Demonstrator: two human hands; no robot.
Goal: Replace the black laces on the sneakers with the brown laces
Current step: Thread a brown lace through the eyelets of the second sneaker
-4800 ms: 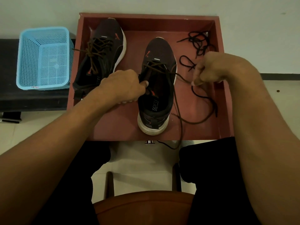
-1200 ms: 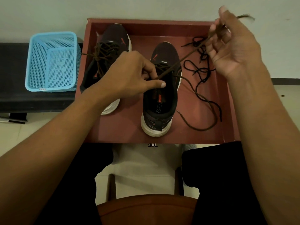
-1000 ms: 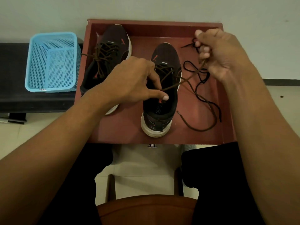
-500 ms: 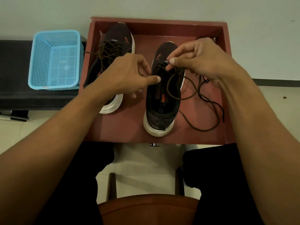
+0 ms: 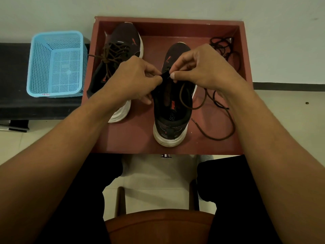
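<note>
Dim, soft light from overhead (only faint shadows), sharp centre, wide-angle bowing toward the edges.

A second ago my right grip [image 5: 205, 71] was raised over the far right corner of the tray [image 5: 133, 138], drawing the brown lace [image 5: 216, 138] taut. It has since come down to the eyelets of the right sneaker [image 5: 173, 118], where it pinches the lace's end. The lace has gone slack and loops across the shoe's opening. My left grip [image 5: 133, 78], which pressed the shoe with one finger stretched out, now pinches the eyelet edge, its fingertips meeting the right's. The black laces [image 5: 223, 48], hidden half a second ago, show again.
</note>
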